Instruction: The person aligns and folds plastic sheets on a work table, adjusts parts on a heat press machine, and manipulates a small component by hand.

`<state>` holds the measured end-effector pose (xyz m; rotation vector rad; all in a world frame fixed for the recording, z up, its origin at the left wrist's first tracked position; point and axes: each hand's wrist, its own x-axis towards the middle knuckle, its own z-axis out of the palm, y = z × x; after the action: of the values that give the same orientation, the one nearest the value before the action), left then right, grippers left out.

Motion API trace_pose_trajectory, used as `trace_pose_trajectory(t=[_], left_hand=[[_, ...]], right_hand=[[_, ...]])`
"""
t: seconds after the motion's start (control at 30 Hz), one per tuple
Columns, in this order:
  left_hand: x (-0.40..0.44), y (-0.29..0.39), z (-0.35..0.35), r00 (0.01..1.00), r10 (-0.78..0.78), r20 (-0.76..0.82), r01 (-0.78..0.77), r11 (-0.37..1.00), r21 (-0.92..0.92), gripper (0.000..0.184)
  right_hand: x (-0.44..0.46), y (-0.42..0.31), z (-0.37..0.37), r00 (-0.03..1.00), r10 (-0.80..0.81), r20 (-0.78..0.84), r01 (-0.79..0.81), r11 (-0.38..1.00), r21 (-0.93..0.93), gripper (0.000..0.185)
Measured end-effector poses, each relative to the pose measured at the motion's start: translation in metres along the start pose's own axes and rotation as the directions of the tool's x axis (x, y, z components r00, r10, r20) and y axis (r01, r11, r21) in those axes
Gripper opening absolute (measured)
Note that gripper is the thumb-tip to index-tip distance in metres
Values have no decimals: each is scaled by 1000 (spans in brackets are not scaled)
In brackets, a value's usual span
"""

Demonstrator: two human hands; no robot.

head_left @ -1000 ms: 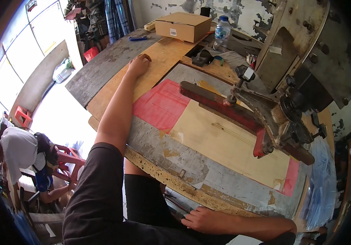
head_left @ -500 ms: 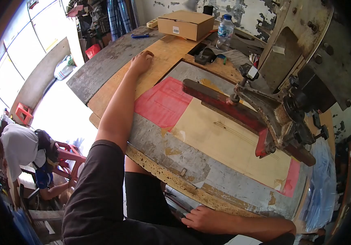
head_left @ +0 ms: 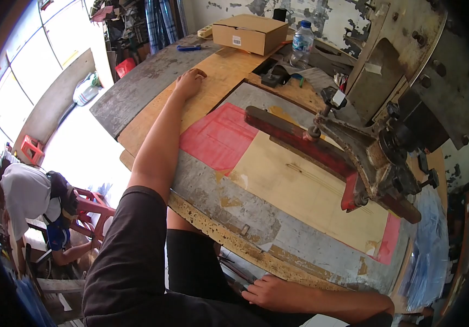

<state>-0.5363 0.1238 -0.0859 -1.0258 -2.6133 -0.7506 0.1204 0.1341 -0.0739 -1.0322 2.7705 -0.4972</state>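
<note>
One co-worker in a white cloth shirt (head_left: 30,188) bends low, well to the left of both hands, with one small red stool (head_left: 31,151) farther back. Next comes a scuffed grey tabletop section (head_left: 136,82), rubbed and blotchy, just left of the left hand (head_left: 189,83). I see that hand released, fingers loosely bent, resting on a smooth brown wooden board (head_left: 155,122). Near its fingertips lies one blue-handled tool (head_left: 189,48). To the right of the left forearm, a flat red sheet (head_left: 218,136) with faint straight lines lies on a patched grey board (head_left: 267,218), whose edge looks pitted and crumbly. Beyond the left hand and to its right stands one square-edged cardboard box (head_left: 249,35). I find the right hand (head_left: 270,292) below the grey board's edge, over the lap, fingers curled inward; I cannot tell whether it is clenched or grasping something. One clear plastic bottle (head_left: 301,44) stands well to the right of the left hand. Beyond the right hand spreads one cream rectangular sheet (head_left: 316,191), with one long, dark, red-sided bar (head_left: 286,129) over it, carried by a rough metal arm (head_left: 351,147). Rightmost, past the right forearm, lie crinkled clear plastic sheets (head_left: 428,245), too bunched for me to count.
</note>
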Motion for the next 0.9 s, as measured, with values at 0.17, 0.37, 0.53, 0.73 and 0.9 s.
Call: trace_pose_trajectory(t=[0.17, 0.37, 0.53, 0.73, 0.9], left_hand=[[13, -16, 6, 993, -117, 34, 121, 981, -154, 46], [1, -1, -4, 987, -107, -118, 71, 960, -272, 56], [-4, 9, -10, 977, -188, -104, 145, 935, -324, 59], [5, -2, -1, 972, -209, -106, 167, 934, -317, 63], [3, 5, -6, 967, -255, -9, 241, 925, -293, 67]], right_hand=[[-1, 1, 3, 1000, -6, -17, 6, 1000, 9, 9], [-1, 1, 2, 1000, -14, -25, 14, 1000, 3, 9], [-1, 0, 2, 1000, -3, -19, 4, 1000, 20, 9], [0, -1, -1, 1000, 6, -11, -6, 1000, 10, 8], [0, 0, 0, 1000, 3, -12, -3, 1000, 18, 9]])
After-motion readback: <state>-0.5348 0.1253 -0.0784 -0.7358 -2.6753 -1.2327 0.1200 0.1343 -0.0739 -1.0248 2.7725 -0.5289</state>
